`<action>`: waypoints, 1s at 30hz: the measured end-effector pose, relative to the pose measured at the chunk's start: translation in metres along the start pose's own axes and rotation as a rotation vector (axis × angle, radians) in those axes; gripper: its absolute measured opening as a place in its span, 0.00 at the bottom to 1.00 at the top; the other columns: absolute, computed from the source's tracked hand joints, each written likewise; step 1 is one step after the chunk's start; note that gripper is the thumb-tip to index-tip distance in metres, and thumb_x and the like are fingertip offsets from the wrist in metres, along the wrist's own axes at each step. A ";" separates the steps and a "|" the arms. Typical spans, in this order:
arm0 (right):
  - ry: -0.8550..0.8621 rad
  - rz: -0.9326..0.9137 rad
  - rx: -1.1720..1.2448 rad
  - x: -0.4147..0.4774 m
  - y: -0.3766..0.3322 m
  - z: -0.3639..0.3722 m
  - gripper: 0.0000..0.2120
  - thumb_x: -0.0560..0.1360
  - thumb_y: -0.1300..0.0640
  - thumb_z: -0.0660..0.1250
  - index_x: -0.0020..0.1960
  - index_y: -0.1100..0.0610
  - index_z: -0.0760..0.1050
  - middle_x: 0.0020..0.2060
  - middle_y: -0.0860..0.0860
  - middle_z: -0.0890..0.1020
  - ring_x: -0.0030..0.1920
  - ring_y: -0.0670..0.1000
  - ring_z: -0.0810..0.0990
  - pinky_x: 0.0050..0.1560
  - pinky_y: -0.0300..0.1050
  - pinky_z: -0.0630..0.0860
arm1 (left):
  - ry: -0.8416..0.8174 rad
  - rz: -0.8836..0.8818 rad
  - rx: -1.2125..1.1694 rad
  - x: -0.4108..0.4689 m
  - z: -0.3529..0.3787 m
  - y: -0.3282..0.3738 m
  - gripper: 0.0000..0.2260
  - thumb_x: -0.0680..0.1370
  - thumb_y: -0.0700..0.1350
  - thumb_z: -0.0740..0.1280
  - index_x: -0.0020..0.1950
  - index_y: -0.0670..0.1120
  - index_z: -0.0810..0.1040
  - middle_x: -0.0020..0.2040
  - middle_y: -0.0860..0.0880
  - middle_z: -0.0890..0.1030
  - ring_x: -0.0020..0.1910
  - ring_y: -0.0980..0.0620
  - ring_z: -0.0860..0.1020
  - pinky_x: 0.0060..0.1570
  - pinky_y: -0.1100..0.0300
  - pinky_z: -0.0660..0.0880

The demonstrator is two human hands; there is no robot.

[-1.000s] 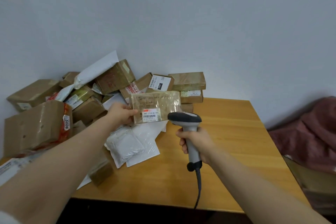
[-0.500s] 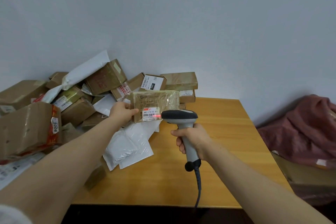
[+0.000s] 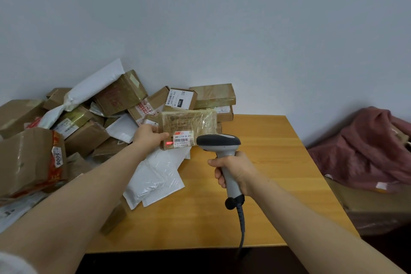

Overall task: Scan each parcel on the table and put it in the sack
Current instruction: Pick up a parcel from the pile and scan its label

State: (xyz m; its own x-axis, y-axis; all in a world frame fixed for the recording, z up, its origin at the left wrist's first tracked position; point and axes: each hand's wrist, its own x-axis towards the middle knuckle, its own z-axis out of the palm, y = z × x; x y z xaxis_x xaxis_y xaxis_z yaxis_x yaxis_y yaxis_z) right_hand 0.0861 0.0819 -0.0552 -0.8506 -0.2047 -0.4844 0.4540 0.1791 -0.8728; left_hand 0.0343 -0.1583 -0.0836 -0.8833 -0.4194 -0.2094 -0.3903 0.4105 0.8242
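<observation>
We look down on a wooden surface (image 3: 266, 184) set against a pale wall (image 3: 222, 29). The largest thing on it is the heap of parcels (image 3: 73, 122) filling its left and back part: brown cardboard boxes lying at all angles, white plastic mailers among them, and a big taped box (image 3: 29, 160) at the left edge bearing a sticker marked 5006. Off the right edge of the surface we see a dark pink cloth (image 3: 367, 151) bunched on top of a cardboard box (image 3: 373, 209).

In front of the heap, crumpled white mailers (image 3: 155, 176) lie flat on the wood. Above them our left hand (image 3: 149, 135) is clamped on the left end of a flat brown parcel (image 3: 189, 125) wrapped in clear tape, thumb on the near face and the fingers behind it. The parcel is held up off the surface, upright, its white label (image 3: 182, 139) at the lower edge turned toward us. A red glow of light (image 3: 168, 143) falls on the parcel just left of the label's barcode.

Our right hand (image 3: 233, 171) is closed around the grip of a grey handheld scanner (image 3: 219, 143), whose dark head sits just to the right of the label, pointing at it. Its cable (image 3: 241, 224) hangs from the bottom of the grip and runs down over the near edge of the surface.
</observation>
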 end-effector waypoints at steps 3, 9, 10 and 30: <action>0.022 0.009 0.031 -0.001 0.003 -0.003 0.08 0.73 0.63 0.71 0.38 0.63 0.73 0.25 0.56 0.75 0.21 0.51 0.71 0.25 0.40 0.69 | -0.024 -0.004 -0.006 0.004 0.008 0.001 0.10 0.76 0.44 0.69 0.56 0.41 0.79 0.48 0.46 0.82 0.49 0.48 0.79 0.52 0.54 0.76; 0.121 -0.020 0.197 -0.010 0.026 -0.037 0.05 0.74 0.63 0.70 0.44 0.64 0.75 0.28 0.58 0.78 0.21 0.51 0.71 0.24 0.40 0.69 | -0.172 -0.065 -0.109 0.002 0.050 0.011 0.09 0.75 0.41 0.71 0.52 0.38 0.79 0.49 0.42 0.82 0.50 0.44 0.81 0.53 0.49 0.79; 0.152 -0.028 0.232 -0.013 0.032 -0.049 0.05 0.74 0.64 0.70 0.44 0.64 0.75 0.28 0.58 0.78 0.21 0.51 0.71 0.24 0.40 0.69 | -0.198 -0.077 -0.139 -0.002 0.063 0.017 0.12 0.76 0.40 0.70 0.55 0.34 0.77 0.50 0.41 0.82 0.48 0.45 0.81 0.47 0.54 0.81; 0.714 -0.036 0.655 -0.144 0.156 -0.463 0.07 0.74 0.67 0.68 0.39 0.63 0.72 0.24 0.55 0.75 0.20 0.50 0.70 0.22 0.40 0.69 | -0.439 0.515 0.106 -0.215 0.463 0.250 0.14 0.66 0.48 0.79 0.43 0.49 0.76 0.40 0.52 0.79 0.46 0.49 0.80 0.51 0.52 0.77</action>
State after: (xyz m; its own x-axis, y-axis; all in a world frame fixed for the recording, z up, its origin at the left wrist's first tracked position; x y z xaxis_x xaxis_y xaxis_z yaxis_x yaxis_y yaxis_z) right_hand 0.1567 0.5853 -0.0941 -0.7300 0.4716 -0.4947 0.2984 -0.4313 -0.8514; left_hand 0.0061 0.4094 -0.0763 -0.9779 0.2085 -0.0174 0.1040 0.5564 0.8244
